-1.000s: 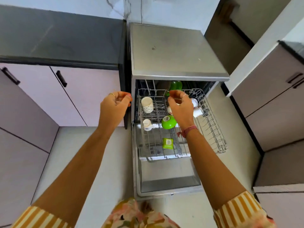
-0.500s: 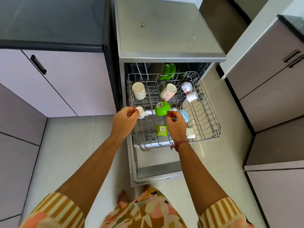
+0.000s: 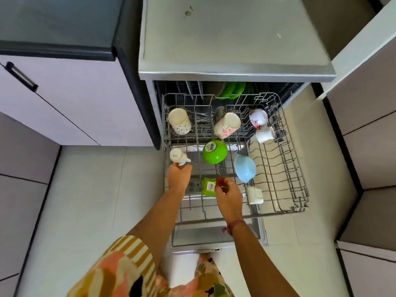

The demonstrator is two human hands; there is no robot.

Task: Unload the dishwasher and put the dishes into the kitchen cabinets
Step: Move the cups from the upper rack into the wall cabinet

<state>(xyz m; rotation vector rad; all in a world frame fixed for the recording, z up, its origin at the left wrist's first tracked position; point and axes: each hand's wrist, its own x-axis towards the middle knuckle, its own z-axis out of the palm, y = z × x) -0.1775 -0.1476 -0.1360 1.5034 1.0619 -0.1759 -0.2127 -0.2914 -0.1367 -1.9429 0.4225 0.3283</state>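
The dishwasher [image 3: 235, 69] stands open with its wire upper rack [image 3: 285, 168] pulled out over the lowered door. In the rack are a dotted white cup [image 3: 179, 121], a floral cup [image 3: 227, 125], two small cups at the right [image 3: 258, 117] [image 3: 264, 135], a green bowl [image 3: 215, 152], a light blue bowl [image 3: 245, 168], a small white cup [image 3: 177, 156], a green square container [image 3: 208, 187] and a white piece [image 3: 255, 195]. My left hand [image 3: 179, 179] is curled at the rack's left side, just below the small white cup. My right hand [image 3: 229, 196] pinches a rack wire beside the green container.
Green plates [image 3: 232, 91] stand in the lower rack, deep inside. Pale cabinet doors with black handles [image 3: 20, 76] are at the left under a dark counter [image 3: 57, 24]. More cabinets [image 3: 368, 116] line the right. Light floor tiles [image 3: 85, 189] lie on both sides of the door.
The upper rack has slid out toward me with both hands on it, exposing more dishes. My hands have come back and lower, and the view has tipped downward.
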